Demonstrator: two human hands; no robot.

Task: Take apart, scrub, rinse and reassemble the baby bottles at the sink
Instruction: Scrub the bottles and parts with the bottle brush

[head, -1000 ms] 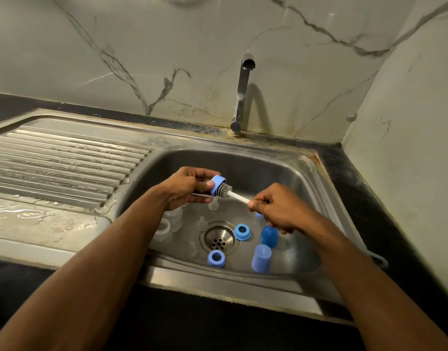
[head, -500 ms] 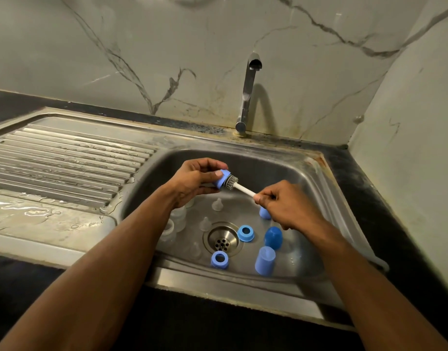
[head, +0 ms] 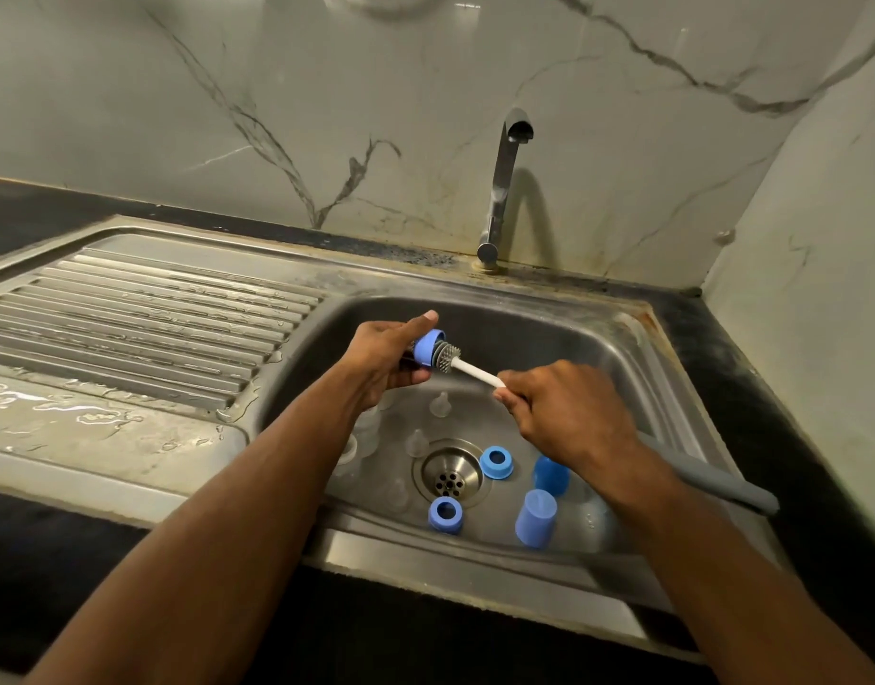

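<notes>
Gripping above the steel sink [head: 638, 338] — left hand [head: 386, 358] on blue collar [head: 428, 347], right hand [head: 564, 417] on brush [head: 475, 370] — marble walls.

Legible text, labels, brands, numbers, signs: none. No readable marking shows on any surface or item in view.
</notes>
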